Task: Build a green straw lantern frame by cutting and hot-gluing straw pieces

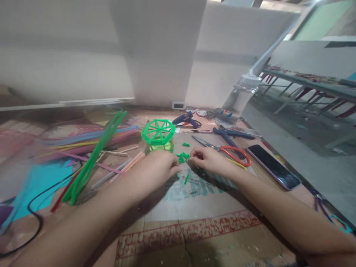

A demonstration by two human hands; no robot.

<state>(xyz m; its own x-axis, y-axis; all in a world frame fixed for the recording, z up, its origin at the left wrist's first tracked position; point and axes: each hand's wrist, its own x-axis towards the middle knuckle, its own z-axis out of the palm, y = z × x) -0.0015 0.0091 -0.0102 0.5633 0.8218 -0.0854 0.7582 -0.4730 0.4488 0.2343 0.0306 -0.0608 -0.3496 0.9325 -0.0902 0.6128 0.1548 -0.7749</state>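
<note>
Several short green pieces (183, 157) lie in a small pile on the table between my hands. My left hand (164, 167) is just left of the pile, its fingers bent and mostly hidden behind its back. My right hand (200, 157) touches the pile's right side with thumb and fingertips pinched together; what they hold, if anything, is too small to make out. One green piece (186, 179) lies nearer to me, and another (186, 144) lies beyond the pile. A green octagonal frame with spokes (158, 132) stands behind my left hand.
Orange-handled scissors (236, 155), blue pliers (232, 134), a phone (274, 167) and a clear bottle (236, 100) are on the right. A blue glue gun (187, 119) lies at the back. Green pipe cleaners (94, 159) and coloured strips spread across the left.
</note>
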